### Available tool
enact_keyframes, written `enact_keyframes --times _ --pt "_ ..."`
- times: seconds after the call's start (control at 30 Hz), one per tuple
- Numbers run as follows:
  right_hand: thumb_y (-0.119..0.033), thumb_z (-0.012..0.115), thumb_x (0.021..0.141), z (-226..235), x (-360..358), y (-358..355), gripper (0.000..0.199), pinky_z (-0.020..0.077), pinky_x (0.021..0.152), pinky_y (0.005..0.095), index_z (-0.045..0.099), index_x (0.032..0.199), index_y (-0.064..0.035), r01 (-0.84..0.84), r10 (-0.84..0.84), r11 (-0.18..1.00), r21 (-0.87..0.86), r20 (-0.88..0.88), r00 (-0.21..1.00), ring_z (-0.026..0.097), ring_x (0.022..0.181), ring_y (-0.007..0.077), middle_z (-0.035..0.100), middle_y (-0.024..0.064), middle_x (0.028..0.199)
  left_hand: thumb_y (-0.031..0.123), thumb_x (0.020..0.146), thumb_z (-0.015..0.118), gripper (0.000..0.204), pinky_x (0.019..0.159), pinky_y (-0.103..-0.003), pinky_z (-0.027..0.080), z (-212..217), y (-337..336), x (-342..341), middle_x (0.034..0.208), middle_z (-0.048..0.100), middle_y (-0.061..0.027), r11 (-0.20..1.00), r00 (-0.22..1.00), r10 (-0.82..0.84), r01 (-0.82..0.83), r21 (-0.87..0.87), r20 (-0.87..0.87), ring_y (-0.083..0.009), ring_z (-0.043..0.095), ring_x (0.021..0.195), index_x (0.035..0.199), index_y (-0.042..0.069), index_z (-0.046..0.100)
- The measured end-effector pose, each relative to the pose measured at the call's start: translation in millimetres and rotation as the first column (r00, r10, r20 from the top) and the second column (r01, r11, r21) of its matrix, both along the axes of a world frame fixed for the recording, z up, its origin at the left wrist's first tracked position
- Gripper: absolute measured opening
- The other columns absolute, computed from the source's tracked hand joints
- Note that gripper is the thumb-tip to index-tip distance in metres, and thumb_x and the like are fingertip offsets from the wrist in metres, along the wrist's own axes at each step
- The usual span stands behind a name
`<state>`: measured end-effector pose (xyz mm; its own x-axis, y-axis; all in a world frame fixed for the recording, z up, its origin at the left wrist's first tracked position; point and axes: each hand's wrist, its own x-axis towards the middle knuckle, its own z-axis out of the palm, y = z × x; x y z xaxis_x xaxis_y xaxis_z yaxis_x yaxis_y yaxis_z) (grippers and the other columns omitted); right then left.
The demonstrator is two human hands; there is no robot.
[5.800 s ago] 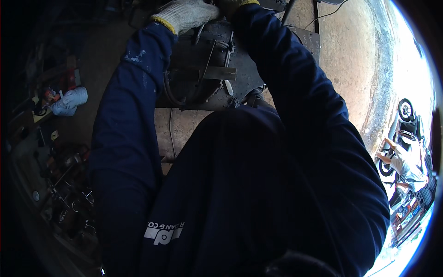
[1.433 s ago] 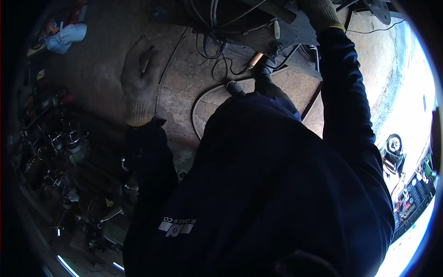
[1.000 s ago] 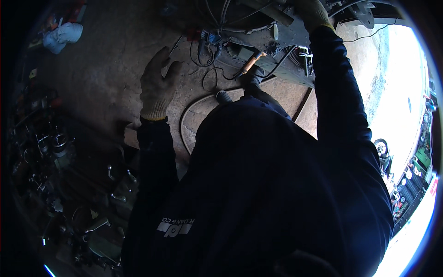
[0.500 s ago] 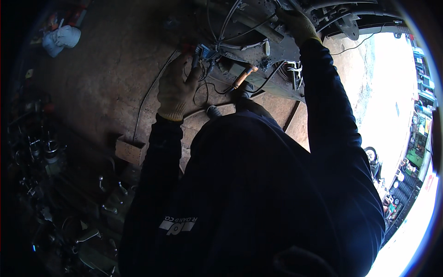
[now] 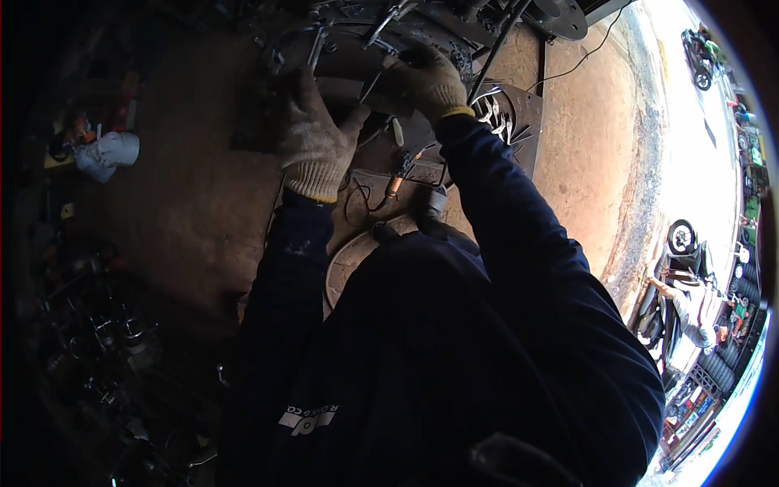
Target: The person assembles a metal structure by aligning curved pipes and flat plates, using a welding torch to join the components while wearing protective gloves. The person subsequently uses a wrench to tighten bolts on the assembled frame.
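Note:
My left hand [image 5: 318, 146], in a pale work glove with a ribbed cuff, is raised over the dark metalwork at the top. Its thumb stands apart from the fingers, and the fingertips are lost in shadow. To its right, my gloved right hand [image 5: 434, 88] has its fingers closed around a thin metal rod [image 5: 371, 86], whose lower end comes near my left thumb. Close above the left hand is a grey bar [image 5: 317, 49]. Below the hands lies a tool with an orange-brown handle [image 5: 393, 187] beside dark cables.
Several metal pieces lie on a brown steel plate [image 5: 526, 122] right of my right hand. My shoe [image 5: 434, 201] is under the work. A dark cable [image 5: 580, 63] crosses the ground. Hand tools [image 5: 122, 329] crowd the lower left. Outside, a person [image 5: 694, 318] is by a motorcycle [image 5: 682, 243].
My right hand has come in leftward from the far upper-right metalwork, and now has the rod. The left hand is away from the blue piece it was beside. The whole view has shifted.

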<state>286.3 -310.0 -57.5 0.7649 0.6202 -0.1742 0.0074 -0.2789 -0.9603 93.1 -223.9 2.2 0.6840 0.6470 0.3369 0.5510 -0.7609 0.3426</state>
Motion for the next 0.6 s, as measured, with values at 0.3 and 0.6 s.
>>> enact_keyframes --times 0.3,0.6 --pt "-0.05 0.086 0.078 21 -12 -11 0.067 0.0556 0.093 0.0412 0.07 0.117 0.0019 0.018 -0.017 1.0 -0.012 0.066 0.998 0.071 0.107 0.0348 0.073 0.0204 0.115 0.049 0.084 0.082 0.097 0.101 -0.051 0.057 4 -11 18 0.144 0.046 -0.0318 0.997 0.988 0.081 -0.078 0.029 -0.129 -0.0473 0.059 0.125 0.152 0.0 0.031" --pt "-0.05 0.088 0.075 25 -1 -14 0.066 0.0565 0.092 0.0421 0.07 0.115 0.0007 -0.087 0.087 0.996 0.0 -0.087 0.992 0.072 0.105 0.0337 0.075 0.0184 0.108 0.047 0.082 0.084 0.094 0.105 -0.054 0.053 -4 -13 22 0.143 0.049 -0.0322 0.987 0.996 0.078 -0.07 0.142 -0.052 -0.0489 0.055 0.129 0.148 -0.003 0.04"
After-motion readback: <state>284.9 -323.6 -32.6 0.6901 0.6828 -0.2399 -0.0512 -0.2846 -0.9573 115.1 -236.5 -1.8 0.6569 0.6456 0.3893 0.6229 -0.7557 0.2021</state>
